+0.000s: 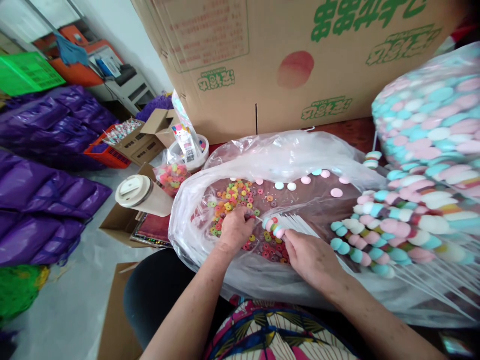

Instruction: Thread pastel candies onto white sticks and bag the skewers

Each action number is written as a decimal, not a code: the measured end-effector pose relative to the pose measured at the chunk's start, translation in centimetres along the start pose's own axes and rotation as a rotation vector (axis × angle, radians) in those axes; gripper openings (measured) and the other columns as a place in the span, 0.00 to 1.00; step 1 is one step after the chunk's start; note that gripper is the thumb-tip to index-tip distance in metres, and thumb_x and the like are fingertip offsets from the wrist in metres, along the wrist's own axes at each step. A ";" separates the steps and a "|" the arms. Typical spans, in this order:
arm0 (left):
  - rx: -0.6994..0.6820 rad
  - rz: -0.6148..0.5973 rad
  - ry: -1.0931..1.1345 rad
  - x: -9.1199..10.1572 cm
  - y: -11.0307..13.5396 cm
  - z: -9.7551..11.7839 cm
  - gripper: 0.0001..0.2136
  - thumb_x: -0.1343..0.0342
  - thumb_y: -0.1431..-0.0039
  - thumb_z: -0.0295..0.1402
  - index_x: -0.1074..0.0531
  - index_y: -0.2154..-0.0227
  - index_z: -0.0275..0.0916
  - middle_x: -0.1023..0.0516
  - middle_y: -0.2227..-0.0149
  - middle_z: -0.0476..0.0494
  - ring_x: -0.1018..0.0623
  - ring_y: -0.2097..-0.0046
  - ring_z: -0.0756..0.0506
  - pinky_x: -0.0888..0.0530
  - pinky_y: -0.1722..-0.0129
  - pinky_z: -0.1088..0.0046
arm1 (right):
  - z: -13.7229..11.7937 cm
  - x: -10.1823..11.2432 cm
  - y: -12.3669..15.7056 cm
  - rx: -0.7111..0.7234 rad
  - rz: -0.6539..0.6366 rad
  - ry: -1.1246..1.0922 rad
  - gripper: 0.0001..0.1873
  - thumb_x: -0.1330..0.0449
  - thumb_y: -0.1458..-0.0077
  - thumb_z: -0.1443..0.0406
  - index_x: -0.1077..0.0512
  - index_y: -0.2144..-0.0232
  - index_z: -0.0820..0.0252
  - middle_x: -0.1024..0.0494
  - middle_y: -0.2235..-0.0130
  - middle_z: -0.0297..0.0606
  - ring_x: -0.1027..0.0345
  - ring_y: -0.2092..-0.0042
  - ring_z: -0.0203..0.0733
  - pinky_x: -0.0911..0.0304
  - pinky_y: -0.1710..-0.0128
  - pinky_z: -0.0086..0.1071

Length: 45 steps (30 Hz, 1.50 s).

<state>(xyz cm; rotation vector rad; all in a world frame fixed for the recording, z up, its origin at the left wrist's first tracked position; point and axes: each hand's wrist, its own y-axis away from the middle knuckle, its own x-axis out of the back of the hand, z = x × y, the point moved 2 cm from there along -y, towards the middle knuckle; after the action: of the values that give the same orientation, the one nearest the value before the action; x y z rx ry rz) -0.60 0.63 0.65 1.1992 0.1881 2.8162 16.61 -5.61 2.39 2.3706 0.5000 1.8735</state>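
Note:
My right hand (pixel 313 257) grips a candy skewer (pixel 273 227), a thin white stick threaded with pink, blue and white discs and coloured rings. The stick's bare tip points left, towards my left hand (pixel 236 229). That hand is closed, thumb and fingers pinched near the tip; whatever they hold is too small to make out. Under and behind it lie loose ring candies (pixel 234 197) in yellow, orange and green. Red and purple rings (pixel 272 250) lie between the hands. White sticks (pixel 300 225) are bunched beside my right hand. Everything rests on clear plastic sheeting (pixel 198 200).
Finished skewers (pixel 405 215) are piled at the right, below a big bag of candy discs (pixel 431 110). A cardboard box (pixel 255 75) stands behind. At the left are a lidded cup (pixel 144 195), a white tub (pixel 200 155) and purple bundles (pixel 41 210). Loose discs (pixel 291 186) lie farther back.

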 end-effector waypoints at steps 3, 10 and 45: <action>0.050 0.041 0.043 -0.1 0.7 0.2 0.06 0.45 0.53 0.27 0.24 0.72 0.40 0.22 0.74 0.48 0.25 0.70 0.47 0.31 0.67 0.74 | -0.8 0.1 -0.1 0.006 -0.020 0.041 0.14 0.54 0.39 0.69 0.28 0.61 0.58 0.21 0.69 0.40 0.26 0.69 0.44 0.51 0.75 0.33; 0.022 0.178 -0.058 0.1 2.1 1.6 0.11 0.47 0.52 0.28 0.23 0.66 0.39 0.20 0.71 0.47 0.23 0.69 0.47 0.30 0.63 0.72 | -1.7 0.7 0.5 -0.020 -0.055 0.078 0.14 0.53 0.40 0.71 0.29 0.60 0.58 0.21 0.69 0.40 0.25 0.67 0.45 0.51 0.76 0.32; -0.236 -0.079 -0.188 0.0 -1.2 1.4 0.07 0.46 0.49 0.23 0.25 0.70 0.39 0.22 0.62 0.43 0.24 0.60 0.45 0.28 0.57 0.71 | 2.8 -1.5 -1.0 0.087 0.283 -0.198 0.14 0.53 0.42 0.68 0.31 0.75 0.59 0.27 0.78 0.38 0.34 0.73 0.40 0.47 0.73 0.31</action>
<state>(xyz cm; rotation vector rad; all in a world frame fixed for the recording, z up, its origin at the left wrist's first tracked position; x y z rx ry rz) 0.42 1.93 1.43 1.3555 -0.1026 2.5521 18.82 -4.69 0.00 2.7731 0.2426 1.7173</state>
